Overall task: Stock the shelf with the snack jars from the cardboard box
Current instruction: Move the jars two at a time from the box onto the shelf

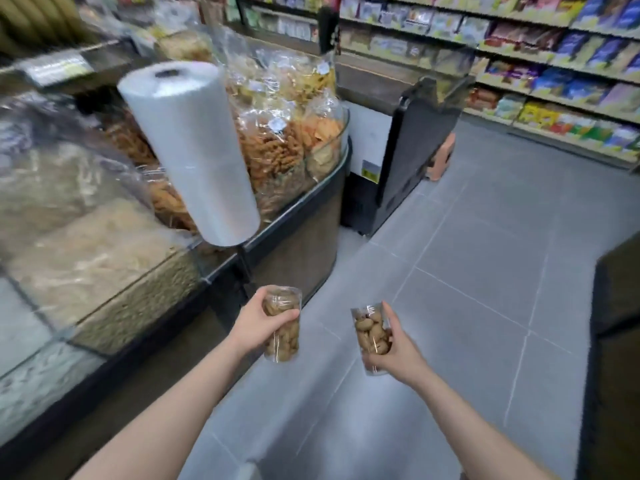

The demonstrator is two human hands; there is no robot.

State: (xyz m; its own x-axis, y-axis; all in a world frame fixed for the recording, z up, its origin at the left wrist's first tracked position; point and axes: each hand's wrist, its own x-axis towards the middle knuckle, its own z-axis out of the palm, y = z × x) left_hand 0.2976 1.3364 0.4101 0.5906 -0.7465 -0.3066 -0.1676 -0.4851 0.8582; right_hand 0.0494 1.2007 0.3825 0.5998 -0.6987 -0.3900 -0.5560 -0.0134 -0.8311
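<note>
My left hand (pixel 256 323) grips a clear plastic jar of brown cookies (pixel 282 336), held upright over the grey floor beside the counter's edge. My right hand (pixel 396 351) holds a second clear cookie jar (pixel 370 332), tilted a little to the left. Both jars are in front of me at waist height, about a hand's width apart. The cardboard box is not in view. Stocked shelves (pixel 554 64) run along the far right of the aisle.
A glass-topped snack counter (pixel 104 271) runs along my left, with bagged snacks (pixel 284 126) piled on it and a big roll of plastic bags (pixel 190 150) standing over it. A dark cabinet (pixel 415 150) stands ahead. Another dark unit (pixel 616 341) is at right. Grey tiled floor (pixel 485 271) lies between.
</note>
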